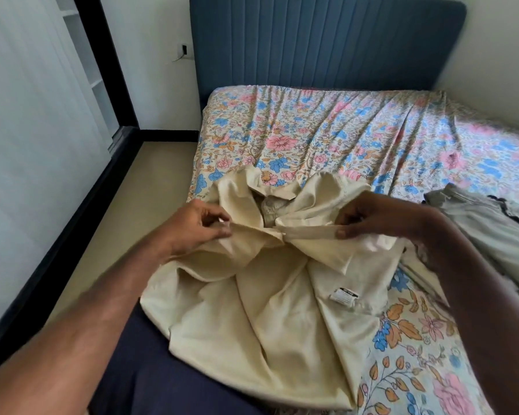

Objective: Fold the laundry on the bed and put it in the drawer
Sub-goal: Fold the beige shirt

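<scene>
A cream shirt point(261, 319) is spread on the near left part of the bed point(357, 139), its collar end turned toward the headboard point(327, 40) and its lower part draped over the near edge onto dark blue fabric point(150, 369). The cloth is crumpled and bunched at the middle, where a buttoned placket is seen below the collar. A small white label point(343, 297) with dark print is exposed on the right side of the shirt.

The left hand point(200, 226) is held at the left of the bunched middle; a fold of cream cloth is pinched between its thumb and curled fingers point(222, 224). The right hand point(372, 217) is held at the right of the middle; a band of the same cloth is pinched between its thumb and fingertips, with the fingers curled. The cloth between the two hands is drawn into a roughly level strip, raised above the rest of the shirt.

The bed is covered by a floral sheet in pink, blue and orange, wrinkled toward the headboard, which is blue and ribbed. A pile of grey garments point(486, 226) is lying on the right side of the bed, just beside the right forearm. A beige floor point(150, 187) and a dark skirting board are seen on the left.
</scene>
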